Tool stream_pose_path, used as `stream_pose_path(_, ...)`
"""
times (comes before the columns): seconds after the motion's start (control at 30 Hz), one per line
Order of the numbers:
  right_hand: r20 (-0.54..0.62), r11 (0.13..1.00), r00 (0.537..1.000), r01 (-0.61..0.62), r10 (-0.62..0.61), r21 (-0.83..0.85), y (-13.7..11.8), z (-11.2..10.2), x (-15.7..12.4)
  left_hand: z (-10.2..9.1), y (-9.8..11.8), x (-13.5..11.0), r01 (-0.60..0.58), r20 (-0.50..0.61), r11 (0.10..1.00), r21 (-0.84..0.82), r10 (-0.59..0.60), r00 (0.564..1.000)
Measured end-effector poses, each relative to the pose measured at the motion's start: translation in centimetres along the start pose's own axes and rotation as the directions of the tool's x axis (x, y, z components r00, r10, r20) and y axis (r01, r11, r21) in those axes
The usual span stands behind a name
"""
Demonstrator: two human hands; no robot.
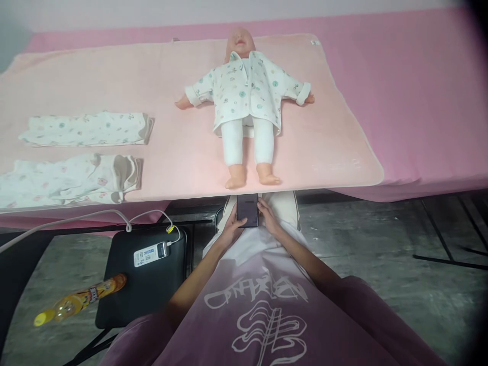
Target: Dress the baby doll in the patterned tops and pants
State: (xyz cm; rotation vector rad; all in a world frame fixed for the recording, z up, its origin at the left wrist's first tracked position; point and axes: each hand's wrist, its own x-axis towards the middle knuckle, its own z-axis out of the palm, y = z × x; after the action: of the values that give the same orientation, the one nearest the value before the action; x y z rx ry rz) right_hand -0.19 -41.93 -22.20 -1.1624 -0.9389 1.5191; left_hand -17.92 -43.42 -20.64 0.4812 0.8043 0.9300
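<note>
A dark smartphone (248, 211) lies between my two hands, low in front of my lap and just below the table's front edge. My left hand (232, 227) grips its left side, with the thumb across the lower corner. Along the right edge, the fingers of my right hand (268, 216) are closed on it too. Beyond them on the table, a baby doll (247, 96) lies on its back, feet toward me and arms spread. It wears a white patterned jacket (248, 89) and white leggings (264, 140). Neither hand touches the doll.
A pink mat (171, 168) covers much of the pink-draped table (412, 101). Folded patterned baby clothes (87, 129) lie at left. Below stands a black stool (133, 300) bearing a white device (150, 254) with a cable and a yellow-capped drink bottle (82, 300).
</note>
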Motion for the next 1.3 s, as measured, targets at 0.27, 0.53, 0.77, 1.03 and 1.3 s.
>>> stream_pose_path(0.27,0.074,1.0,0.997,-0.007,0.006,0.016,0.1,-0.8,-0.3,-0.1,-0.1,-0.1,0.007,-0.013,1.0,0.02,-0.006,1.0)
stream_pose_path(0.53,0.168,1.0,0.985,0.027,-0.024,-0.016,0.8,-0.6,-0.8,0.8,0.2,0.2,-0.027,-0.052,0.999,0.017,0.028,0.998)
stream_pose_path(0.77,0.114,0.994,0.993,0.054,-0.043,-0.093,1.5,0.3,-0.7,1.3,0.2,0.3,-0.042,-0.11,0.999,0.002,0.042,0.993)
stream_pose_path(1.03,0.095,0.998,0.995,0.028,-0.022,-0.06,1.4,0.3,-0.4,0.8,-0.2,0.7,-0.076,-0.087,0.993,-0.086,0.069,0.994)
stream_pose_path(1.3,0.185,0.994,0.982,0.06,-0.042,-0.095,1.6,-0.9,-0.8,0.5,-0.4,0.9,-0.071,-0.076,0.995,-0.067,0.066,0.995)
